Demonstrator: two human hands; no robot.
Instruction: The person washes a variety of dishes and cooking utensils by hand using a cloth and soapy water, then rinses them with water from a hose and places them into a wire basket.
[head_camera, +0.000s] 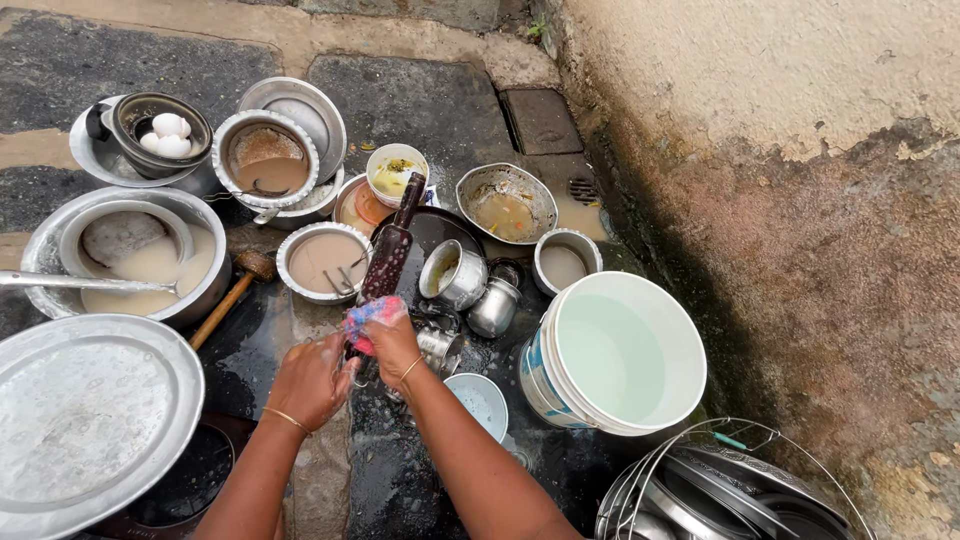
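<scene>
The person works over a wet stone floor (420, 100) crowded with dirty vessels, and the white bucket (612, 352) of water serves as the landmark. Just to the left of the bucket, the left hand (312, 380) closes its fingers around the lower end of a dark, soapy spatula-like utensil (388, 250), whose handle points up and away from the bucket. The right hand (392, 335) sits directly beside the left, its fingers clenched on a pink and blue scrubbing sponge (367, 318) pressed against the utensil's lower blade.

Between the hands and the bucket lie a small steel cup (452, 272), a little steel pot (495, 305) and a pale blue bowl (480, 402). Beyond the bucket, farther from the person, stand a small steel bowl (565, 260) and an oval dish (506, 203) holding murky liquid, close to a floor drain (583, 189).

Far to the left of the bucket are a large steel pot (130, 255) with cloudy water, a round steel lid (85, 420), a pan with what look like white eggs (165, 135), and a wooden-handled tool (235, 290). Below the bucket, nearest the right edge, a wire-handled basket (720, 490) holds dark steel plates.
</scene>
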